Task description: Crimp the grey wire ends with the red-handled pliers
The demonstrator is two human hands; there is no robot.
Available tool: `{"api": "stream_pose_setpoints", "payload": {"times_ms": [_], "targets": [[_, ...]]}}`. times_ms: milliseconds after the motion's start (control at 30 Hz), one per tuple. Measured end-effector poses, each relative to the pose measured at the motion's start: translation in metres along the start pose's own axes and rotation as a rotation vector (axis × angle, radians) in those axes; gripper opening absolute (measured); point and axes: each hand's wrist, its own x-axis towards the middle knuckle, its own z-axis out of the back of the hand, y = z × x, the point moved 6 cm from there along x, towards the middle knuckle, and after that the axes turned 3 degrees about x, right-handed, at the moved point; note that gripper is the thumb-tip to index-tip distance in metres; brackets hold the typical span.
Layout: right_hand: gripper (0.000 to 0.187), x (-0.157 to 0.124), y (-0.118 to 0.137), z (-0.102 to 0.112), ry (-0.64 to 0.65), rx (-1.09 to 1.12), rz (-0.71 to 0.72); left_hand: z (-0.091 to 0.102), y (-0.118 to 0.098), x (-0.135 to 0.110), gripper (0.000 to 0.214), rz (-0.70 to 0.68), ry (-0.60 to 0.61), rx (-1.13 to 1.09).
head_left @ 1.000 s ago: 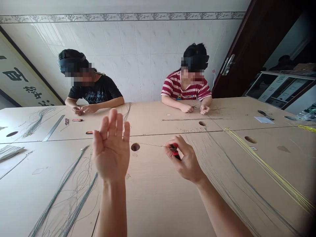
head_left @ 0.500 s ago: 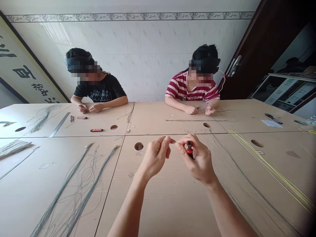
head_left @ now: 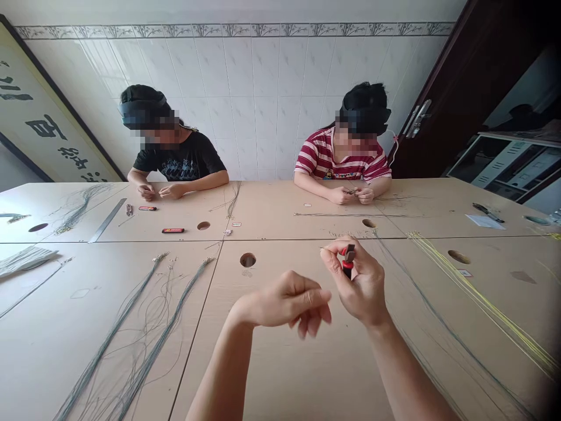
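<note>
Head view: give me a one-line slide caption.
Right hand pinches a red-and-black lighter and a thin wire end; left hand hangs loosely curled beside it above the table.

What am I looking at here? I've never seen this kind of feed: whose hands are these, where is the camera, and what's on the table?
The camera sits on a person's head, looking forward and down. The two bare arms from the bottom edge are theirs. The right hand pinches a small red-and-black tool and a thin wire end; the left hand hangs loosely curled, holding nothing visible. On the table lie grey wire bundles and yellow wires. Two co-workers sit opposite, handling wires too.
</note>
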Motion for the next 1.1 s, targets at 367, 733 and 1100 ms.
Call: {"api": "stream_pose_setpoints", "payload": {"times_ms": [367, 733, 1100], "targets": [[0.019, -0.005, 0.015, -0.01, 0.028, 0.099, 0.081, 0.034, -0.041, -0.04, 0.044, -0.795, -0.815, -0.739], [0.02, -0.005, 0.017, -0.008, 0.001, 0.001, 0.194, 0.02, -0.029, -0.012, 0.04, -0.366, -0.948, -0.059], [0.021, -0.004, 0.014, -0.01, 0.026, -0.017, 0.195, 0.023, -0.019, -0.011, 0.023, -0.241, -0.897, -0.044]]}}
